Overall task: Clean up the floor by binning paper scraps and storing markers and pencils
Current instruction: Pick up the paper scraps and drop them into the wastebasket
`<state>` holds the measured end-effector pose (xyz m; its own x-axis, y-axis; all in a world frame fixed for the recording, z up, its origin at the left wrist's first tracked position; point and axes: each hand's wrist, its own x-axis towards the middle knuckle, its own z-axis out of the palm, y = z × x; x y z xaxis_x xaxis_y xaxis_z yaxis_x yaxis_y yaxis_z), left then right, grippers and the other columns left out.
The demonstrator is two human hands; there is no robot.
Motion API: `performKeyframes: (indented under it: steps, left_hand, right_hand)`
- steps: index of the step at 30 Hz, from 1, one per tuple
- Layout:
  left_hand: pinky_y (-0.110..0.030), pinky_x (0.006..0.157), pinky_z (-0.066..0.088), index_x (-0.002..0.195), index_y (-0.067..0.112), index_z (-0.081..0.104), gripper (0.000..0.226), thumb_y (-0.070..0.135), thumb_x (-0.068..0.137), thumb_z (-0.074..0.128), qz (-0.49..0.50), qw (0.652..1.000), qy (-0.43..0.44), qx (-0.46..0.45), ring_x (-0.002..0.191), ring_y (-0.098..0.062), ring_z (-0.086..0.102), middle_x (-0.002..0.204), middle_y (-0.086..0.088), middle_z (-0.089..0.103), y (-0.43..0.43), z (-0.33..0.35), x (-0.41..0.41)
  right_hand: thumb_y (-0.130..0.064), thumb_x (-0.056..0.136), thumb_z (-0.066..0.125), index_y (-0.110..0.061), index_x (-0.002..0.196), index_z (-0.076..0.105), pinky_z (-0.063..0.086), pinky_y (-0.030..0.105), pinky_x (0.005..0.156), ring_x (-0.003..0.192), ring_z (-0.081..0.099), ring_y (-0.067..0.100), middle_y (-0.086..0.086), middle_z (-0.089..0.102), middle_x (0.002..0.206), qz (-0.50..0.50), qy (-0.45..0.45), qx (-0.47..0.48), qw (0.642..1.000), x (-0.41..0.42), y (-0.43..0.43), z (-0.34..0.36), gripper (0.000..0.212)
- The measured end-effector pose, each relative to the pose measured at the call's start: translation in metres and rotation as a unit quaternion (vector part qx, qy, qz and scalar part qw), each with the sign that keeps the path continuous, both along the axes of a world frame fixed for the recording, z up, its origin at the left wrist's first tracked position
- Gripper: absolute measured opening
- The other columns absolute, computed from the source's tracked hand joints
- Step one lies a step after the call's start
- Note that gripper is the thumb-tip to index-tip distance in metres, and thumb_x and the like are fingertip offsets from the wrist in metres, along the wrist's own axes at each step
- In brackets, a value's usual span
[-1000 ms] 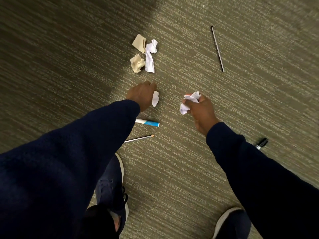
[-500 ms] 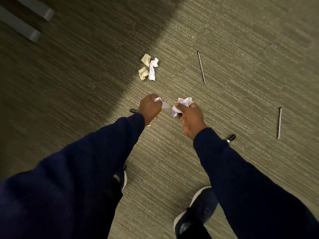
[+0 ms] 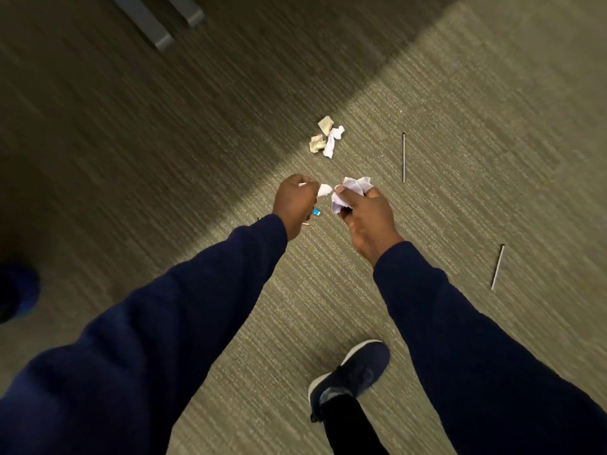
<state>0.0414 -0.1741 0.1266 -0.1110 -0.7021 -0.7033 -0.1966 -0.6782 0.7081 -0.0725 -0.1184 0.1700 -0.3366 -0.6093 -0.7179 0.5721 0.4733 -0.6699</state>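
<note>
My left hand (image 3: 295,201) is closed on a small white paper scrap (image 3: 324,190) that sticks out past my fingers. My right hand (image 3: 368,218) grips a bigger crumpled white paper wad (image 3: 353,188). The two hands are almost touching, held above the carpet. On the floor beyond them lie two tan crumpled scraps (image 3: 318,143) and a white scrap (image 3: 333,141). A blue-tipped marker (image 3: 316,211) and a pencil tip (image 3: 306,224) peek out under my left hand. One thin pencil (image 3: 403,157) lies far right of the scraps, another pencil (image 3: 497,267) lies at right.
Grey furniture legs (image 3: 157,24) stand at the top left in shadow. My dark shoe (image 3: 351,372) is planted on the carpet at bottom centre. A dark blue shape (image 3: 16,290) sits at the left edge.
I have risen from the floor with a scrap in each hand, and the hands have come together. The view has pulled back, showing furniture legs and a second pencil at right.
</note>
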Motion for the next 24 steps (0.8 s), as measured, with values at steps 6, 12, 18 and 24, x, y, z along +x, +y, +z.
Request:
performKeyframes:
  steps: [6,12,18,24]
  left_hand:
    - [-0.02,0.041,0.029,0.092,0.012,0.066,0.014,0.012,0.088,0.053,0.091,0.994,0.05,0.038,0.039,-0.011,0.043,0.068,-0.01,0.063,0.001,-0.015,0.141]
    - [-0.018,0.041,0.028,0.074,0.013,0.06,0.02,-0.002,0.082,0.05,0.204,0.977,-0.007,0.064,0.039,-0.012,0.043,0.062,-0.002,0.064,-0.002,-0.027,0.344]
    - [-0.015,0.038,0.026,0.066,0.014,0.057,0.022,0.001,0.081,0.047,0.387,0.917,-0.071,0.072,0.035,-0.01,0.038,0.05,0.001,0.05,0.008,-0.039,0.545]
    - [-0.023,0.05,0.035,0.076,0.022,0.056,0.023,0.012,0.095,0.047,0.521,0.848,-0.016,0.092,0.058,-0.015,0.045,0.07,0.001,0.053,0.033,-0.049,0.697]
  right_hand:
    - [0.007,0.093,0.06,-0.002,0.116,0.056,0.051,0.027,0.067,0.059,0.054,0.013,0.001,0.058,0.07,0.056,-0.01,0.003,0.998,0.133,-0.025,-0.014,0.024]
    - [0.006,0.094,0.059,-0.009,0.09,0.054,0.051,0.024,0.063,0.059,0.052,0.012,0.013,0.044,0.098,0.188,-0.024,0.005,0.982,0.304,-0.063,-0.031,0.016]
    - [0.006,0.095,0.055,-0.005,0.104,0.053,0.046,0.025,0.062,0.06,0.05,0.013,0.012,0.045,0.097,0.291,-0.071,0.042,0.953,0.487,-0.089,-0.046,0.014]
    - [0.003,0.093,0.058,-0.017,0.09,0.059,0.05,0.031,0.071,0.07,0.061,0.013,0.002,0.059,0.081,0.385,-0.069,0.086,0.916,0.656,-0.091,-0.067,0.02]
